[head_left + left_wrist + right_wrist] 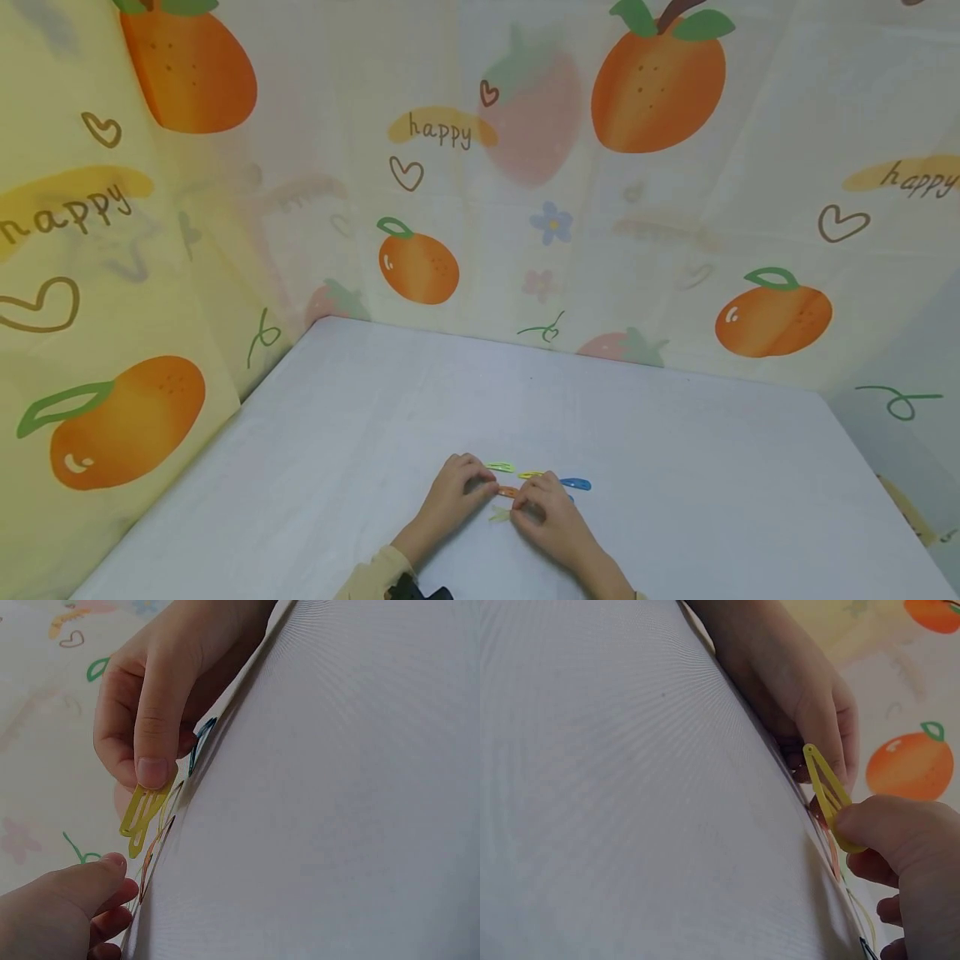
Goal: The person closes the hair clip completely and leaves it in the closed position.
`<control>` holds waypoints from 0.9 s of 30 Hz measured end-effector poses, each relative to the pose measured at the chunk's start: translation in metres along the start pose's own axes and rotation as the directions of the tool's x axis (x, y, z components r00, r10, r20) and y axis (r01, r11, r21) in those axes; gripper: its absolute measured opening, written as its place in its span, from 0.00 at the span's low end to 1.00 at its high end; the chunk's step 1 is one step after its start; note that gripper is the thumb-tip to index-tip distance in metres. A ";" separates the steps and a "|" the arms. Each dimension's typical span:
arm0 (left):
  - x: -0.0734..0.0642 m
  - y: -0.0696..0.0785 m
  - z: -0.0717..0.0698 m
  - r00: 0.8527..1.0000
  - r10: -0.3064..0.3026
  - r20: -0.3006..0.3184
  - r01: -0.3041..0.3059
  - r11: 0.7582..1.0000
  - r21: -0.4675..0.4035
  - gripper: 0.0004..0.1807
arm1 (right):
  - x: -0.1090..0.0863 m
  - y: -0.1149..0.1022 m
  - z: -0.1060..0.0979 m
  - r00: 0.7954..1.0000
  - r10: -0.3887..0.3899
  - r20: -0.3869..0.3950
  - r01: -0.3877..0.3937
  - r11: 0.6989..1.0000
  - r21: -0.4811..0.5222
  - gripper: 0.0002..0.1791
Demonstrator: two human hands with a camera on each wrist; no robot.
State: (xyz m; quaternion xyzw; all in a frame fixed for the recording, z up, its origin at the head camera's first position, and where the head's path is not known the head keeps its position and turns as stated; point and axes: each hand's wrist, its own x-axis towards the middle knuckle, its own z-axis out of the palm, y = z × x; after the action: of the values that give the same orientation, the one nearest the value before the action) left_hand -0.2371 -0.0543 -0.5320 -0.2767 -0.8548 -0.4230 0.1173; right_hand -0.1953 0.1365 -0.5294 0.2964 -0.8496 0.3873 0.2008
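A yellow snap hair clip (144,814), its legs spread apart, is pinched between thumb and fingers of my right hand (553,518), just above the white table. My left hand (456,490) is beside it with fingers loosely bent and nothing visible between them. Its fingertips are close to an orange hair clip (507,492) on the table; whether they touch it I cannot tell. Behind the hands lie a green clip (500,467), another yellow clip (531,474) and a blue clip (576,483). A further blue piece (571,498) is mostly hidden by the right hand.
The white tabletop (390,400) extends around the hands. A curtain (487,250) printed with oranges, hearts and words hangs along its back and left edges. Below the left sleeve (378,575) a black object (412,587) shows at the bottom edge.
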 end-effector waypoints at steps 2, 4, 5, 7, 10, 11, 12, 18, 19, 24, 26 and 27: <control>0.000 0.000 0.000 1.000 -0.001 0.000 0.001 1.000 0.000 0.05 | 0.000 0.000 0.000 1.000 -0.004 -0.012 0.004 1.000 -0.003 0.14; 0.000 0.000 0.000 1.000 -0.002 0.001 0.002 1.000 0.000 0.05 | 0.000 0.001 0.000 1.000 -0.016 -0.023 0.016 1.000 0.000 0.14; 0.000 0.001 0.000 1.000 -0.002 0.001 0.002 1.000 -0.001 0.05 | 0.000 0.001 0.001 0.999 -0.022 -0.026 0.022 1.000 0.000 0.14; 0.000 0.001 0.000 1.000 -0.004 0.001 0.004 1.000 0.000 0.05 | 0.000 0.001 0.001 0.999 -0.031 -0.032 0.031 1.000 0.004 0.14; 0.000 0.001 0.000 1.000 -0.006 0.001 0.006 1.000 0.002 0.05 | 0.001 0.001 0.001 0.999 -0.031 -0.031 0.031 1.000 0.005 0.12; 0.000 0.001 0.000 1.000 -0.007 0.001 0.007 1.000 0.002 0.05 | 0.001 0.001 0.001 0.999 -0.027 -0.030 0.028 1.000 0.005 0.12; 0.000 0.001 0.000 1.000 -0.007 0.001 0.007 1.000 0.003 0.05 | 0.001 0.001 0.001 0.999 -0.025 -0.029 0.025 1.000 0.005 0.11; -0.001 -0.001 0.001 1.000 0.005 -0.013 -0.005 1.000 -0.002 0.04 | 0.001 0.002 0.001 0.999 -0.018 -0.028 0.018 1.000 0.000 0.11; -0.001 -0.002 0.001 1.000 0.008 -0.014 -0.008 1.000 -0.001 0.04 | 0.001 0.001 0.001 0.999 -0.018 -0.029 0.018 1.000 0.001 0.11; -0.001 -0.002 0.002 1.000 0.016 -0.017 -0.016 1.000 -0.002 0.04 | 0.000 0.001 0.001 1.000 -0.014 -0.028 0.014 1.000 0.009 0.11; 0.000 -0.002 0.002 1.000 0.017 -0.016 -0.017 1.000 -0.002 0.04 | 0.000 0.002 0.001 1.000 -0.010 -0.025 0.011 1.000 0.013 0.10; 0.000 -0.002 0.002 1.000 0.017 -0.014 -0.017 1.000 0.000 0.04 | 0.000 0.002 0.001 1.000 -0.009 -0.023 0.009 1.000 0.014 0.10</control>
State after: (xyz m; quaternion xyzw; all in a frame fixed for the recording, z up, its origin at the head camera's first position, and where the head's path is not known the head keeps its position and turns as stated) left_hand -0.2380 -0.0544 -0.5348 -0.2811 -0.8514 -0.4242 0.1271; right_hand -0.1966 0.1363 -0.5310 0.2972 -0.8431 0.3958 0.2103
